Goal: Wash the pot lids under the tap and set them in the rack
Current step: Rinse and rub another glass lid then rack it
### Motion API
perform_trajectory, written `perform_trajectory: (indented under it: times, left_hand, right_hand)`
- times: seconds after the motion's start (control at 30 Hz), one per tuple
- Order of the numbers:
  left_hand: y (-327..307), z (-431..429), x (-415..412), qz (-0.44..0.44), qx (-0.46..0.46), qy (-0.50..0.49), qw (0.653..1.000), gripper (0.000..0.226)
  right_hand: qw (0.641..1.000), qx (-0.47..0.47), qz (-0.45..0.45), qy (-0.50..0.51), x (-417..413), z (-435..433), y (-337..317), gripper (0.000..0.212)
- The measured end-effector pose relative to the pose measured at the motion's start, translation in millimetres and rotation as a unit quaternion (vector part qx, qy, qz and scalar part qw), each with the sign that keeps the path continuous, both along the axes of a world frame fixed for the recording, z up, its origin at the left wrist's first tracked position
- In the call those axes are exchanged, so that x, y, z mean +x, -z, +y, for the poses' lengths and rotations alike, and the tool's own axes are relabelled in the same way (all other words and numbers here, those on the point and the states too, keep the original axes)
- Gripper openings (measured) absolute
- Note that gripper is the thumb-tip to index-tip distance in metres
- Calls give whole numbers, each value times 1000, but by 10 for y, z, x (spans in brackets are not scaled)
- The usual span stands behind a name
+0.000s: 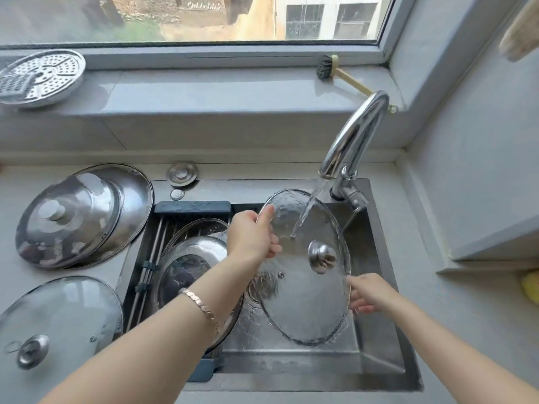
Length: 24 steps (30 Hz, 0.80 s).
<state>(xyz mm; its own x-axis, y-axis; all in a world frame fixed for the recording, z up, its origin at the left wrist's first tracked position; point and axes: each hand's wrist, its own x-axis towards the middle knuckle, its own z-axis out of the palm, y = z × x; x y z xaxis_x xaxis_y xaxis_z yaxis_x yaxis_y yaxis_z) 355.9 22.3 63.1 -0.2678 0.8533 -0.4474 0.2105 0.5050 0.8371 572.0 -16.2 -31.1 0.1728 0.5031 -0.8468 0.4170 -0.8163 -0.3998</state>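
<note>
Soft daylight enters through the window (189, 18) beyond the left hand (250, 237), glinting on the tap (354, 132) above the right hand (369, 293); edges bow, corners seem slightly blurred.

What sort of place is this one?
Most likely a home kitchen: below a window, a curved chrome tap runs water into a steel sink, the left hand and right hand hold a round glass pot lid under it, and domed steel lids lie on the grey counter.
</note>
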Motion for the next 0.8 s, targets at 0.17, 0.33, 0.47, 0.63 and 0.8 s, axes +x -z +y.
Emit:
perform_trajectory:
  times: [0.17,0.33,0.47,0.63,0.8]
  left_hand:
    - [-49,37,341,165,51,138,975,43]
    - [-105,-20,432,253,94,223,937,38]
    - [-124,-70,315,261,120,234,929,39]
    - [-175,-95,179,258,137,209,933,41]
    - [-228,-163,64,242,134,180,944,43]
  right_hand:
    - [985,158,-73,-4,-29,153,-96,29]
    - [957,270,-7,103,-106,639,-332,36]
    - [939,271,35,208,-249,926,-310,23]
    - [923,281,60,255,-456,1071,-418,30]
    - [970,239,19,38,-406,782,-476,66]
